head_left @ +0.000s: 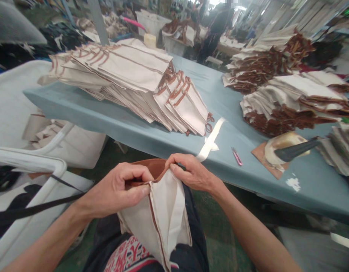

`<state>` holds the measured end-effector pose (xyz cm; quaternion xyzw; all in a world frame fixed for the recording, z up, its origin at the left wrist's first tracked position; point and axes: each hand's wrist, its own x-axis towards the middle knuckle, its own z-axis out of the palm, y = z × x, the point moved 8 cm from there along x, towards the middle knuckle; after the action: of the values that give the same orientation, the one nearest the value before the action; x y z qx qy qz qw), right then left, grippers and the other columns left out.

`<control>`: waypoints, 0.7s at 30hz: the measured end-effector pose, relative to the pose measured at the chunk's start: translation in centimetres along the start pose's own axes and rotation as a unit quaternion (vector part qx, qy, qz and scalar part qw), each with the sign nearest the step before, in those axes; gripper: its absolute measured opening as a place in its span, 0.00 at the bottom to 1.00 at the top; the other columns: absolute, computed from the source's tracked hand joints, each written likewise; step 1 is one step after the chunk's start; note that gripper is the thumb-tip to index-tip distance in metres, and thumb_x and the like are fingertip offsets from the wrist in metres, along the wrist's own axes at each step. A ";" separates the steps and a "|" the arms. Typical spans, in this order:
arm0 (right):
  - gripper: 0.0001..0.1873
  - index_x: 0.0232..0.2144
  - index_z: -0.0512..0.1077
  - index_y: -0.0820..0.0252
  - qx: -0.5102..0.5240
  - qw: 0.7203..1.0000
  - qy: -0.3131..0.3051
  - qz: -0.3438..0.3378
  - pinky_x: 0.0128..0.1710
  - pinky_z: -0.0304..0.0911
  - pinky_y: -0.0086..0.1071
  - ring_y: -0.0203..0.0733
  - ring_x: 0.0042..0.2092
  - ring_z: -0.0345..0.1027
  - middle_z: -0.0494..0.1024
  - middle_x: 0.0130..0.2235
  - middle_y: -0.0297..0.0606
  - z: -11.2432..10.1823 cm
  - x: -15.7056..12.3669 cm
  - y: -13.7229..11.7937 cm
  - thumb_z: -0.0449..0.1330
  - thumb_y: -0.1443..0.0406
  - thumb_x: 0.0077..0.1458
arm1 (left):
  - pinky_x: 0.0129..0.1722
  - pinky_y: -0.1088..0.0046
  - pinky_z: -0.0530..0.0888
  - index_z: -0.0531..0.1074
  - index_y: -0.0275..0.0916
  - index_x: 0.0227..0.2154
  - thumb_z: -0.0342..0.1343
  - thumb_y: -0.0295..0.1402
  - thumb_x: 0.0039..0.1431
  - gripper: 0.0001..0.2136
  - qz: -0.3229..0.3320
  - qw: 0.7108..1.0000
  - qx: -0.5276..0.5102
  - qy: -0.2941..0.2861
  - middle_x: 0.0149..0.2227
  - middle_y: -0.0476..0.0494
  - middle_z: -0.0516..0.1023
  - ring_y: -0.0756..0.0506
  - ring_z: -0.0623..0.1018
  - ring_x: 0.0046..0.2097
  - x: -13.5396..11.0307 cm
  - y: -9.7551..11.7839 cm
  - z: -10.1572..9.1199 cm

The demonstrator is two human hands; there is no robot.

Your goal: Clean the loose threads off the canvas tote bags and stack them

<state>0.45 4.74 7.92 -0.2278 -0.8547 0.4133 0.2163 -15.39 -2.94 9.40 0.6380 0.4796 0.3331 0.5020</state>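
One pale bag (166,211), bottom tip cut off, left grip (119,189) part-hidden

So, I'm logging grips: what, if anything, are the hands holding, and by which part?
The left hand and right hand both pinch a cream fabric piece by its brown-trimmed upper edge.

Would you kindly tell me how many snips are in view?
1: the pink snips lie on the blue table, between the white strip and brown square; others may be hidden under the fabric stacks.
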 end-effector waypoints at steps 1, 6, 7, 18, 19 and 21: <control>0.11 0.37 0.78 0.59 -0.001 1.000 0.000 -0.002 0.42 0.68 0.32 0.40 0.36 0.74 0.83 0.36 0.36 0.0 0.1 -0.1 0.56 0.69 0.69 | 0.27 0.80 0.69 0.74 0.38 0.24 0.59 0.38 0.59 0.12 -0.004 1.000 0.003 0.004 0.25 0.50 0.75 0.50 0.72 0.28 -0.1 0.0 -0.1; 0.12 0.38 0.78 0.58 -0.006 0.999 -0.001 -0.033 0.45 0.69 0.33 0.41 0.38 0.75 0.84 0.38 0.37 -0.2 0.5 -2.3 0.54 0.71 0.65 | 0.26 0.80 0.68 0.71 0.39 0.22 0.58 0.39 0.60 0.14 -0.007 0.999 0.019 0.026 0.24 0.51 0.73 0.51 0.70 0.27 -0.5 0.1 -0.3; 0.11 0.38 0.78 0.58 -0.013 0.999 -0.004 -0.042 0.45 0.69 0.33 0.41 0.37 0.75 0.85 0.38 0.37 0.0 0.6 -2.9 0.55 0.71 0.64 | 0.25 0.80 0.67 0.71 0.39 0.22 0.58 0.39 0.61 0.13 -0.005 0.999 0.026 0.033 0.24 0.52 0.72 0.51 0.70 0.26 -0.6 0.0 -0.4; 0.03 0.38 0.75 0.54 -0.076 0.984 0.005 -0.160 0.40 0.68 0.32 0.41 0.35 0.76 0.84 0.34 0.34 2.4 2.0 -7.0 0.61 0.68 0.65 | 0.24 0.80 0.66 0.72 0.41 0.23 0.54 0.33 0.64 0.13 0.085 0.975 0.167 0.124 0.21 0.56 0.70 0.51 0.70 0.23 -2.1 2.2 -1.6; 0.04 0.38 0.75 0.54 -0.084 0.983 0.007 -0.162 0.40 0.68 0.32 0.41 0.36 0.77 0.85 0.35 0.34 2.4 2.0 -6.9 0.61 0.68 0.65 | 0.24 0.79 0.67 0.73 0.41 0.23 0.55 0.32 0.65 0.13 0.083 0.973 0.174 0.124 0.20 0.56 0.71 0.51 0.70 0.23 -2.2 2.3 -1.7; 0.04 0.40 0.75 0.55 -0.097 0.981 0.012 -0.165 0.40 0.68 0.32 0.41 0.37 0.78 0.86 0.36 0.35 2.5 2.0 -6.9 0.61 0.69 0.66 | 0.24 0.79 0.67 0.75 0.41 0.23 0.55 0.32 0.64 0.13 0.078 0.973 0.180 0.122 0.20 0.56 0.73 0.51 0.72 0.23 -2.4 2.2 -1.8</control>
<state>-3.97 0.53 12.47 -0.1085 -0.9137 0.2844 0.2692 -17.21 -4.67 12.14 0.7080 0.5381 0.3544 0.2891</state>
